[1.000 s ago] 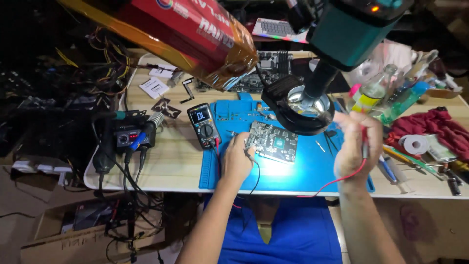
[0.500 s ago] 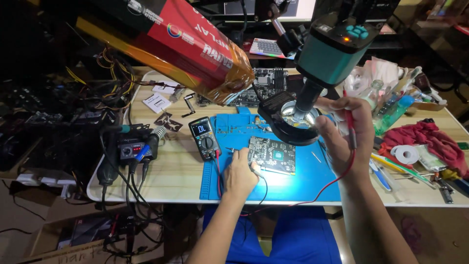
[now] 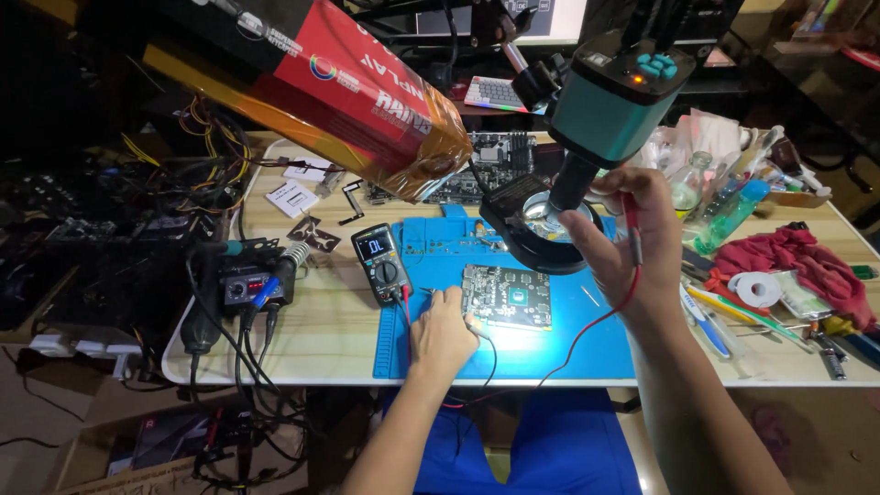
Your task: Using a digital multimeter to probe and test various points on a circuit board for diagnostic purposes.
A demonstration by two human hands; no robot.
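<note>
Two hands work over a blue mat (image 3: pixel 559 344) on the table (image 3: pixel 321 335). The left hand (image 3: pixel 442 335) rests on the mat with its fingers curled at the near left edge of a circuit board (image 3: pixel 507 296), seemingly pinching a black probe, though its grip is hidden. The right hand (image 3: pixel 632 234) is raised beside the microscope (image 3: pixel 587 137), pinching a red probe (image 3: pixel 631 225) upright. A multimeter (image 3: pixel 382 263) lies left of the board.

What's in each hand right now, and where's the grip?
Right hand holds the red test probe, grip mid-shaft. Left hand rests by the circuit board; its grip can't be told.
</note>
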